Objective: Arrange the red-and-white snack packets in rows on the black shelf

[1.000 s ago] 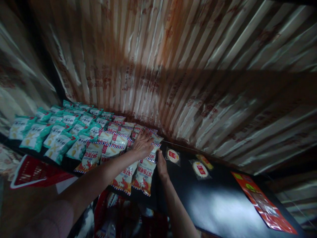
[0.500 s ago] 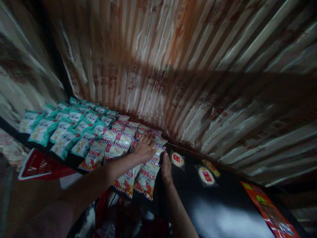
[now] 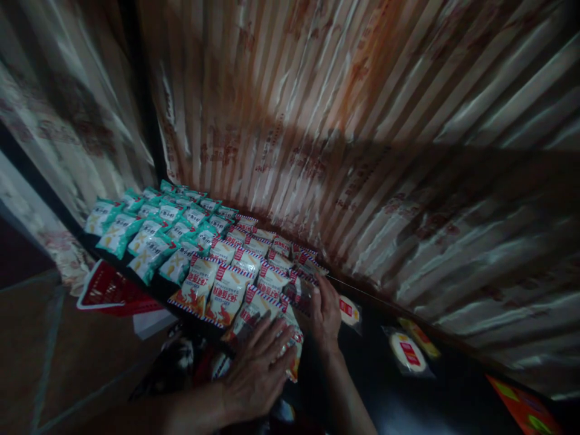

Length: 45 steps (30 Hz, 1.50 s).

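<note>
Rows of white, red and orange snack packets [image 3: 229,293] with striped edges lie on the black shelf [image 3: 348,368]. My left hand [image 3: 260,362] is spread flat, palm down, over the nearest packets at the front edge, its fingers touching them and partly covering them. At the right side of the rows stands my right hand [image 3: 327,311], fingers extended and slightly bent, against the end packets. It grips nothing that I can see. Green snack packets [image 3: 149,232] fill the shelf's left end in neat rows.
Right of the hands lie round white wrapped snacks [image 3: 410,351] and a small yellow packet [image 3: 420,338]. An orange packet [image 3: 525,405] is at the far right. Corrugated, plastic-covered sheeting [image 3: 290,121] rises behind the shelf. A red basket [image 3: 115,290] sits below left.
My left hand has moved from the middle rows to the packets at the front edge, and its fingers have spread. My right hand stays by the right-hand side. The view has shifted left.
</note>
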{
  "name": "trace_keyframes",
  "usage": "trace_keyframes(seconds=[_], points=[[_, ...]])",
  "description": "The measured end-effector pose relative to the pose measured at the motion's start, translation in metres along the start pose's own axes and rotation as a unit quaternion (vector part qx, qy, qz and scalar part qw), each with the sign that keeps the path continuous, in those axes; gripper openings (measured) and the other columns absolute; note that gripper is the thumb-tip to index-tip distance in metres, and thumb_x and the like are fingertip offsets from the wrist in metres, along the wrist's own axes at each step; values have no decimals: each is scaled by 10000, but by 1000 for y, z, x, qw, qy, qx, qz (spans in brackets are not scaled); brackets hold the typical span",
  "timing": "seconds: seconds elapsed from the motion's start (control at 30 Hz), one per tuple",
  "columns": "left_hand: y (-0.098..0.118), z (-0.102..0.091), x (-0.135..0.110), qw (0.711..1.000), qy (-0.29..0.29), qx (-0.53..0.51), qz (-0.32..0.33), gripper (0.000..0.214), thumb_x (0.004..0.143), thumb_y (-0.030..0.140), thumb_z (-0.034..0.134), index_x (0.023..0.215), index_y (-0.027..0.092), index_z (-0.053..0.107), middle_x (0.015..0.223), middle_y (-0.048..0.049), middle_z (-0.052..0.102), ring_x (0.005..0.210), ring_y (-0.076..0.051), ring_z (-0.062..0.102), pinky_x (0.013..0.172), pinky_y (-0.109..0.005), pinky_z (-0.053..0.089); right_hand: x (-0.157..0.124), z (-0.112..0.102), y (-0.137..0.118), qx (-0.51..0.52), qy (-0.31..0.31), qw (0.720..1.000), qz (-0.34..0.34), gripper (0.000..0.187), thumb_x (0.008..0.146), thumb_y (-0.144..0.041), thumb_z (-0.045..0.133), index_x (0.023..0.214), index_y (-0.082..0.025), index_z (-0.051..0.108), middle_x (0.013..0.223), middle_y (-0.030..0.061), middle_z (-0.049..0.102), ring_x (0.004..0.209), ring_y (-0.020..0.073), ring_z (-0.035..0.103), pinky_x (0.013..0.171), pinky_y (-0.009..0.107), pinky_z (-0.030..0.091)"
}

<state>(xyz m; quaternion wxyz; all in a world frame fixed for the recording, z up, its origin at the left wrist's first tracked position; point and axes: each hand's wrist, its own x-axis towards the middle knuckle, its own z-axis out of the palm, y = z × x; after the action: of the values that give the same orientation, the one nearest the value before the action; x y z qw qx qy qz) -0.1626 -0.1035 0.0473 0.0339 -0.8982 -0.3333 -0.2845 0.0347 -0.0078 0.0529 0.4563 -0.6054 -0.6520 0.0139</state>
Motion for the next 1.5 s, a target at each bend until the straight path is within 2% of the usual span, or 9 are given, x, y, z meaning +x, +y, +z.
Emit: trace_keyframes(seconds=[0.13, 0.33, 0.47, 0.57, 0.73, 0.83, 0.93, 1.2, 1.5], points=[[-6, -1, -12, 1000, -12, 18, -16, 459, 900, 289, 480, 1349, 202, 443, 1522, -63, 306, 1429, -248, 191, 1152, -459, 240, 16, 17, -24, -7, -101, 993, -61, 441, 931, -450, 355, 1079, -192, 682, 1183, 102, 653, 1220, 249, 494, 1052, 457, 370], [-23, 3, -24, 1000, 4, 29, -7, 480, 890, 313, 496, 1350, 182, 444, 1506, -68, 340, 1428, -265, 188, 1144, -478, 245, 44, 44, -40, -72, -160, 980, -91, 352, 900, -312, 407, 1062, -165, 683, 1126, 114, 678, 1126, 242, 565, 999, 401, 418], [-35, 14, -39, 1000, 18, 24, -9, 494, 873, 266, 501, 1357, 186, 439, 1494, -59, 365, 1421, -271, 203, 1142, -496, 250, 65, 53, -53, -190, -236, 951, -63, 328, 879, -184, 392, 1050, -179, 672, 1044, 97, 698, 1021, 217, 611, 874, 305, 448], [-40, 25, -47, 999, 39, 24, -16, 502, 870, 240, 493, 1366, 186, 436, 1490, -67, 369, 1417, -276, 214, 1148, -496, 238, 77, 61, -62, -276, -288, 917, -29, 307, 902, -210, 391, 986, -191, 685, 968, 99, 713, 928, 211, 636, 776, 272, 439], [-36, 31, -48, 998, 67, 22, 1, 514, 884, 309, 503, 1381, 207, 426, 1495, -68, 361, 1402, -288, 256, 1143, -485, 252, 90, 79, -66, -305, -306, 902, -22, 308, 919, -301, 409, 946, -193, 696, 957, 119, 718, 903, 230, 644, 775, 293, 426], [-33, 29, -45, 995, 90, 32, -9, 458, 911, 350, 475, 1352, 222, 468, 1474, -51, 400, 1392, -263, 285, 1145, -448, 261, 94, 86, -65, -314, -309, 898, -21, 318, 917, -317, 411, 1004, -177, 684, 956, 144, 714, 930, 257, 640, 793, 321, 425], [-31, 29, -44, 993, 108, 41, -20, 410, 919, 319, 462, 1318, 235, 506, 1458, -34, 427, 1383, -241, 310, 1140, -428, 282, 99, 90, -62, -315, -310, 897, -10, 324, 905, -313, 428, 1057, -159, 670, 971, 164, 708, 922, 268, 644, 771, 328, 431], [-30, 35, -44, 992, 110, 46, -31, 346, 928, 294, 456, 1242, 204, 570, 1428, -32, 465, 1364, -235, 351, 1143, -451, 299, 109, 103, -52, -275, -332, 903, -1, 244, 863, -244, 478, 916, -231, 716, 963, 65, 724, 920, 204, 644, 737, 257, 424], [-31, 31, -43, 991, 127, 37, -31, 317, 939, 284, 439, 1188, 170, 599, 1396, -38, 501, 1356, -242, 365, 1128, -445, 325, 109, 116, -53, -251, -302, 920, 4, 247, 852, -171, 470, 938, -172, 701, 1007, 91, 708, 964, 199, 630, 797, 251, 412]])
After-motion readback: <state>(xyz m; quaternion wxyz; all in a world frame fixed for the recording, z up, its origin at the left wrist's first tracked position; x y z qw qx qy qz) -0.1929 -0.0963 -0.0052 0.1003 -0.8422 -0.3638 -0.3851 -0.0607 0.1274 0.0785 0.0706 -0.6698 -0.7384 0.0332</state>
